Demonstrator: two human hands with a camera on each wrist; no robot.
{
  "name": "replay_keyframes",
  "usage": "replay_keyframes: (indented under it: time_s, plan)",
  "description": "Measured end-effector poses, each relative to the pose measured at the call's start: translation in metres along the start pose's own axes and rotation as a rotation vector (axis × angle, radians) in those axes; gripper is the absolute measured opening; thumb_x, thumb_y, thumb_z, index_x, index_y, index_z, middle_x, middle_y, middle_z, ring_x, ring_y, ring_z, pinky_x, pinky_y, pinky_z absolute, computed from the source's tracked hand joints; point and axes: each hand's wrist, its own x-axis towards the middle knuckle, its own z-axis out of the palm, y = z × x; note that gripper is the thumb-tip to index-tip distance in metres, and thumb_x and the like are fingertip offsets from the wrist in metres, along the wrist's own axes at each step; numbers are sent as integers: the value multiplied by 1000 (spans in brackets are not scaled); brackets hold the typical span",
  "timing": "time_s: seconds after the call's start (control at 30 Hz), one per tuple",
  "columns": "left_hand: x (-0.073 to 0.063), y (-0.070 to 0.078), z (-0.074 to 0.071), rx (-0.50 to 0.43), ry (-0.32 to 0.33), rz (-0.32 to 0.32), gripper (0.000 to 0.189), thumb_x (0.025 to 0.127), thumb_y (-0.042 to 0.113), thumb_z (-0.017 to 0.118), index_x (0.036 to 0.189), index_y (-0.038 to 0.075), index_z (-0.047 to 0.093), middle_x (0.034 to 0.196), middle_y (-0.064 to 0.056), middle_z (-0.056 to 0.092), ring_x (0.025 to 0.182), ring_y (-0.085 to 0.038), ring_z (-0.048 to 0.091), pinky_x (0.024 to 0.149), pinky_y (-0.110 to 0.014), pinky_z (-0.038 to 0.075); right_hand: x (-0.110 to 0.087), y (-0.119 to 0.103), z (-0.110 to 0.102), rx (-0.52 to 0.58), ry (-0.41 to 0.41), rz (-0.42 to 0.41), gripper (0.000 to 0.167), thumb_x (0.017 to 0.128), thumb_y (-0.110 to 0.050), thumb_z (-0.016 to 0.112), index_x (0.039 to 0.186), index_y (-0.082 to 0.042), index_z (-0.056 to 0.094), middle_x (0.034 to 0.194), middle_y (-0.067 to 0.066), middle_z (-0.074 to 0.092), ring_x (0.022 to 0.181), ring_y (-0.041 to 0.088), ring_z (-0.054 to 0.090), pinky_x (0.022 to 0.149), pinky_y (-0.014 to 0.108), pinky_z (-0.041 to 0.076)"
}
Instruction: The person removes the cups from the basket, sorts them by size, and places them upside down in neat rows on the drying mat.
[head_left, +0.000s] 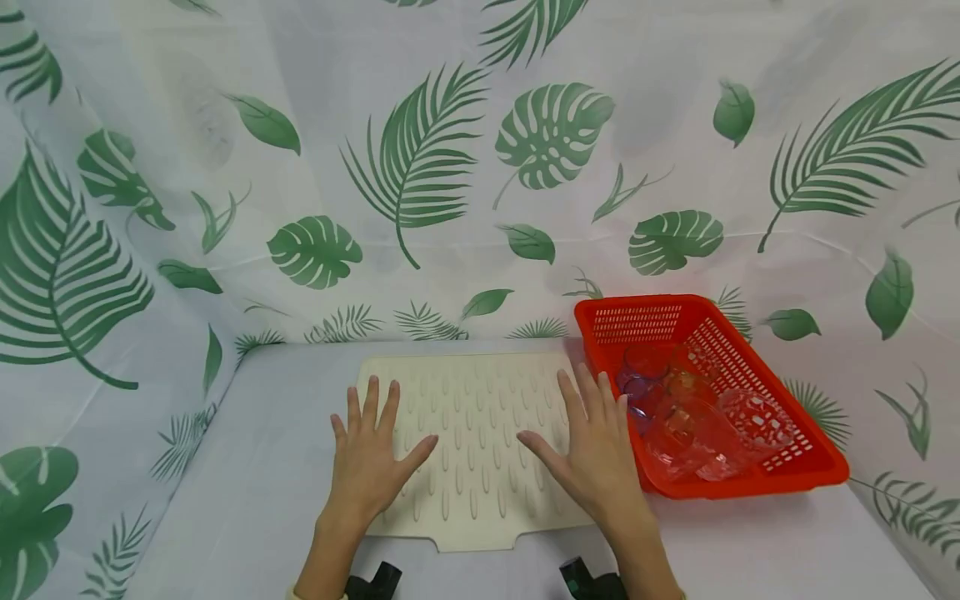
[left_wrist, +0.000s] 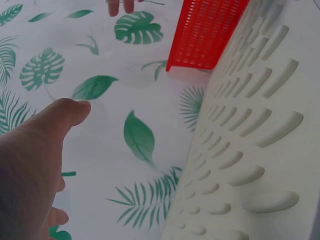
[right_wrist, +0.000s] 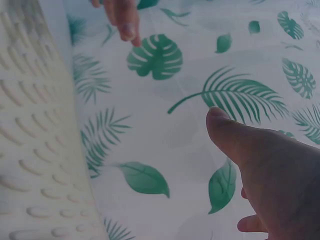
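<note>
A cream board point(head_left: 465, 533) covered in rows of small raised pegs lies flat on the white table. My left hand point(head_left: 367, 467) is over its left edge, fingers spread and thumb pointing inward. Over the right side is my right hand point(head_left: 600, 458), its fingers also straight, close to the red basket point(head_left: 750, 490). Neither hand holds anything. In the left wrist view the left hand point(left_wrist: 40, 145) appears apart from the pegged board point(left_wrist: 300, 160). The right wrist view shows the right hand point(right_wrist: 280, 170) with the thumb extended, likewise apart from the board point(right_wrist: 45, 165).
Inside the red slotted basket are clear plastic pieces point(head_left: 686, 429) and some purple rounded items point(head_left: 641, 392), hard to make out through the glare. A leaf-printed cloth point(head_left: 450, 167) hangs behind and beside the white tabletop point(head_left: 262, 467).
</note>
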Motion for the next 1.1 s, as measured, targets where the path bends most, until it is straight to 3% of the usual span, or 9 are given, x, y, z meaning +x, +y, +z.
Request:
replay_keyframes:
  time_s: [0.27, 0.53, 0.83, 1.1]
  plan:
    - [6, 0, -2, -40, -5, -1, 98, 89, 73, 54, 162, 20, 15, 171, -10, 3, 156, -43, -4, 117, -78, 10, 1, 4, -12, -1, 41, 29, 106, 75, -56, 78, 159, -16, 28, 165, 18, 24, 152, 45, 17, 122, 69, 16]
    - [13, 0, -6, -43, 26, 12, 99, 88, 70, 58, 162, 16, 19, 170, -15, 11, 155, -45, 3, 116, -78, 14, -1, 11, -21, -7, 83, 64, 108, 75, -50, 81, 161, -18, 23, 165, 20, 22, 152, 46, 16, 120, 72, 14]
    - [4, -13, -12, -64, 4, -18, 100, 90, 69, 57, 161, 13, 18, 169, -15, 12, 156, -45, 6, 119, -73, 18, -1, 19, -32, -14, 103, 88, 106, 77, -47, 80, 160, -12, 24, 164, 23, 23, 150, 49, 17, 119, 73, 14]
    - [-8, -26, -14, -66, -7, -24, 100, 89, 68, 59, 161, 11, 18, 169, -15, 14, 155, -46, 9, 118, -73, 19, -3, 24, -33, -40, 79, 168, 105, 80, -47, 77, 160, -11, 20, 162, 28, 22, 148, 53, 16, 119, 74, 12]
